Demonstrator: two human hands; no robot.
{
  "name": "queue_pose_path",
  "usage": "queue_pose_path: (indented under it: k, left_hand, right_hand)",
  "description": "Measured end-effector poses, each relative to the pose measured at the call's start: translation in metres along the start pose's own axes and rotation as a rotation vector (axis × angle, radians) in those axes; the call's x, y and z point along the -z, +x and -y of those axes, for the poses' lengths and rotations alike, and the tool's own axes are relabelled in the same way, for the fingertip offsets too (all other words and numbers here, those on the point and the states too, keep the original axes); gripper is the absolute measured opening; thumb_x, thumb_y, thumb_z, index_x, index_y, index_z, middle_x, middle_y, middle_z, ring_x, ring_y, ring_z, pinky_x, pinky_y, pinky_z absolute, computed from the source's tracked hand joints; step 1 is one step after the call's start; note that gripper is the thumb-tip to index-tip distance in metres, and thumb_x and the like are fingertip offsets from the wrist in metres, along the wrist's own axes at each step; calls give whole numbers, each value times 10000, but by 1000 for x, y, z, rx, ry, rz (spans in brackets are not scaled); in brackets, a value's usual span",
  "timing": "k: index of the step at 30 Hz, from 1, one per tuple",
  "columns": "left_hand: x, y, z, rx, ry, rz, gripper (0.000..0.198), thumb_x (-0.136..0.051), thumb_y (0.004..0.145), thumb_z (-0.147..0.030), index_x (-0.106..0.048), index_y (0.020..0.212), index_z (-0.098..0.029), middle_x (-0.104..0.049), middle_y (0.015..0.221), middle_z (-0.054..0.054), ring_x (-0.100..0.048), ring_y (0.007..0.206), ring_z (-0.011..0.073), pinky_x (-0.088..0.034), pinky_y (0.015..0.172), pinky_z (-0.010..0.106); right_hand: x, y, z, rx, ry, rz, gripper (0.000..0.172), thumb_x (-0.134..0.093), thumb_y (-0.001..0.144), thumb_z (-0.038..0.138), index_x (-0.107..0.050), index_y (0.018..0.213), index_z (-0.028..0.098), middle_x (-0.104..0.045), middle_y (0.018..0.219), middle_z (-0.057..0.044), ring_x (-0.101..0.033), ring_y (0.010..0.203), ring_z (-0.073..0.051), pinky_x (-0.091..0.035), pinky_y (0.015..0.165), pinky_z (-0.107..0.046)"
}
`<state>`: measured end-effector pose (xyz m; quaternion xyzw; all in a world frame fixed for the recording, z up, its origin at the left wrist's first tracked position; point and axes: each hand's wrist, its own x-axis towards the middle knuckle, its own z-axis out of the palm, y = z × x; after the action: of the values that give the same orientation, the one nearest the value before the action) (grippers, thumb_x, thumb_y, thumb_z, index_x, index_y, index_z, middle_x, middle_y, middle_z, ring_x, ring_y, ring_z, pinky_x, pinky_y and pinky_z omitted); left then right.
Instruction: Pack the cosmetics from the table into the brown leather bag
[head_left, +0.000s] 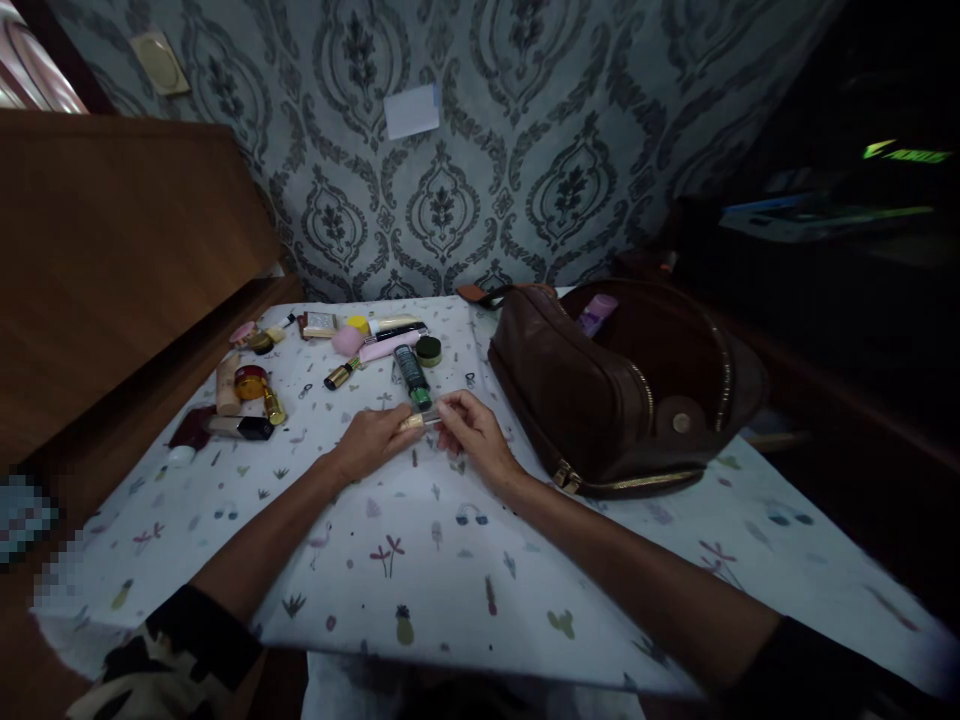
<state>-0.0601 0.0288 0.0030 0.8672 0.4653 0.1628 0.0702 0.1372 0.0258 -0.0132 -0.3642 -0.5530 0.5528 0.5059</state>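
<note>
My left hand [373, 438] and my right hand [474, 432] meet over the white patterned cloth [420, 560]. Together they pinch a small clear tube with a gold end [421, 420], held level between the fingertips. Just beyond my fingers lies a dark green tube [412, 374]. An open brown leather bag [622, 385] stands to the right of my right hand, with a purple item [598, 312] inside it.
Several cosmetics lie at the back left: a pink sponge [347, 340], a round green jar [429, 350], a gold lipstick [341, 375], an amber jar [250, 381], a black case [238, 427]. A wooden panel [112, 260] rises at left. Patterned wallpaper stands behind.
</note>
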Motion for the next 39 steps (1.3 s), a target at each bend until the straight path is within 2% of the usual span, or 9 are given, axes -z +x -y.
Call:
queue_pose_path:
  k: [3, 7, 13, 19, 22, 27, 32, 37, 39]
  left_hand:
    - [-1, 0, 1, 10, 13, 8, 301, -426, 1004, -488, -513, 877, -229, -630, 715, -27, -611, 638, 151, -350, 589, 233]
    - [-2, 0, 2, -9, 53, 12, 318, -423, 1004, -499, -512, 871, -225, -632, 715, -22, -609, 631, 154, -346, 582, 238]
    - [-3, -1, 2, -76, 84, -22, 336, -394, 1012, -507, -521, 891, -221, -632, 710, -16, -606, 629, 151, -363, 593, 234]
    - [-3, -1, 3, -77, 45, -53, 306, -419, 1011, -473, -501, 858, -221, -637, 718, -21, -599, 615, 143, -354, 585, 228]
    - [-2, -1, 3, -71, 38, -47, 286, -443, 1003, -456, -505, 856, -219, -639, 722, -20, -602, 617, 146, -357, 586, 229]
    - [-1, -2, 2, -69, 43, -43, 285, -445, 1006, -452, -519, 870, -213, -643, 728, -16, -604, 625, 146, -364, 595, 230]
    - [-1, -1, 1, -69, 69, -44, 319, -446, 1000, -491, -553, 899, -208, -657, 737, -8, -614, 642, 146, -366, 599, 228]
    - [0, -1, 4, -5, 75, -60, 327, -517, 967, -510, -587, 1070, -208, -691, 794, 2, -640, 676, 169, -380, 616, 239]
    - [1, -2, 6, -6, 74, -68, 316, -511, 971, -505, -596, 1035, -208, -686, 795, 3, -630, 679, 167, -377, 620, 240]
  right_hand:
    - [1, -1, 2, 30, -7, 17, 514, -695, 757, 615, -568, 1043, 207, -571, 665, 57, -534, 509, -98, -373, 424, -206]
    - [1, -1, 0, 19, -50, 19, 440, -665, 787, 617, -585, 872, 193, -567, 568, 47, -457, 456, -83, -351, 441, -215]
    - [0, 0, -1, -7, -72, -26, 530, -667, 752, 689, -467, 667, 206, -535, 529, 49, -475, 427, -80, -347, 422, -209]
    - [0, -3, 2, 26, -49, 17, 481, -617, 803, 653, -573, 932, 192, -603, 700, 33, -555, 505, -89, -379, 412, -189]
    - [0, -3, 3, 32, -46, 26, 458, -620, 818, 601, -579, 1012, 188, -594, 707, 35, -564, 529, -91, -390, 419, -185]
    - [0, -1, 1, 2, -10, 17, 441, -628, 809, 584, -575, 984, 183, -617, 741, 20, -573, 537, -92, -384, 407, -184]
    - [0, 0, -3, 9, -5, 9, 416, -633, 803, 573, -584, 930, 180, -593, 642, 40, -536, 492, -88, -371, 406, -186]
    - [2, 1, -3, -1, 13, -70, 361, -645, 801, 540, -580, 816, 185, -566, 582, 46, -492, 467, -81, -362, 423, -191]
    - [3, 2, -3, -3, 39, -103, 367, -663, 783, 542, -574, 787, 187, -570, 607, 41, -514, 487, -87, -363, 425, -192]
